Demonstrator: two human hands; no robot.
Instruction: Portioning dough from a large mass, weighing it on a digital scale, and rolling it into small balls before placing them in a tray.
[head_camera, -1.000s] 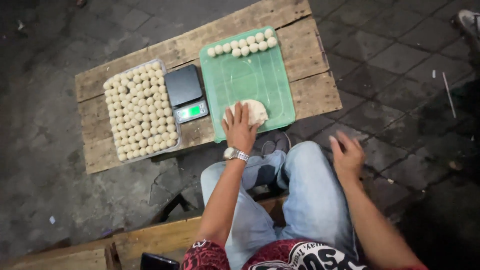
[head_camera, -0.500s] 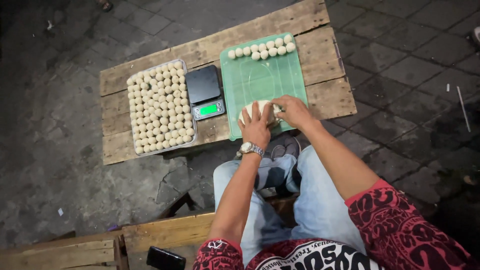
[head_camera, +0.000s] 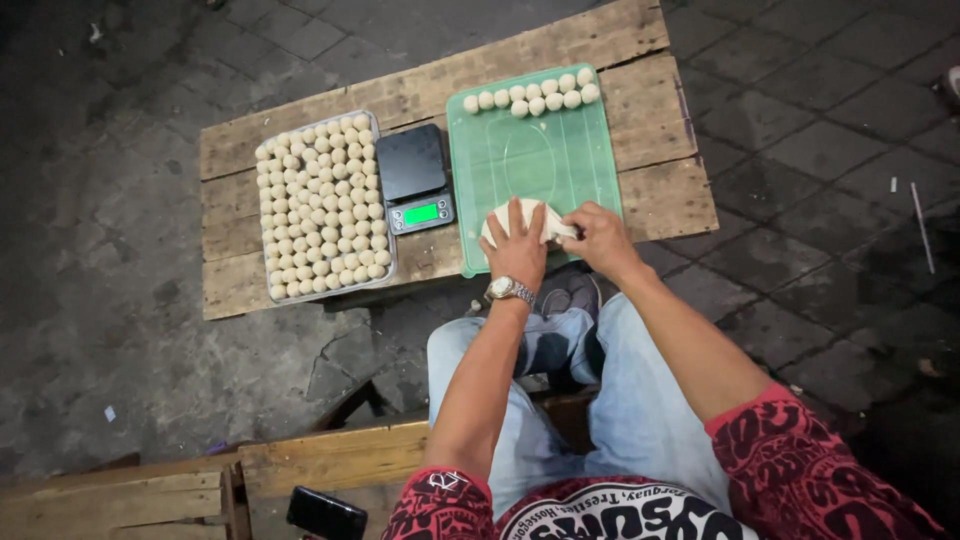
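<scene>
Dough lump: a pale lump of dough (head_camera: 522, 216) is seen at the near edge of the green tray (head_camera: 530, 160), partly covered by both hands.
Left hand: the left hand (head_camera: 518, 250) is laid flat on top of the dough lump, palm down; its fingers (head_camera: 513, 215) are extended and slightly spread across the upper surface. A metal wristwatch (head_camera: 510, 290) is worn at the wrist.
Right hand: the right hand (head_camera: 598, 238) is placed just beside the left, at the right end of the lump; its fingertips are closed on the dough edge in a pinch.
Dough position relative to fingers: the lump lies under the left fingers and between the right thumb and fingertips; only its far rim and right end are exposed.
Green tray: a row of small dough balls (head_camera: 532, 97) is set along its far edge.
Scale: a black digital scale (head_camera: 414, 178) with a lit green display is positioned between the two trays.
Clear tray: a clear tray (head_camera: 322, 206) filled with rows of small balls is placed on the left.
Support: all items are carried on a wooden pallet table (head_camera: 640, 130).
</scene>
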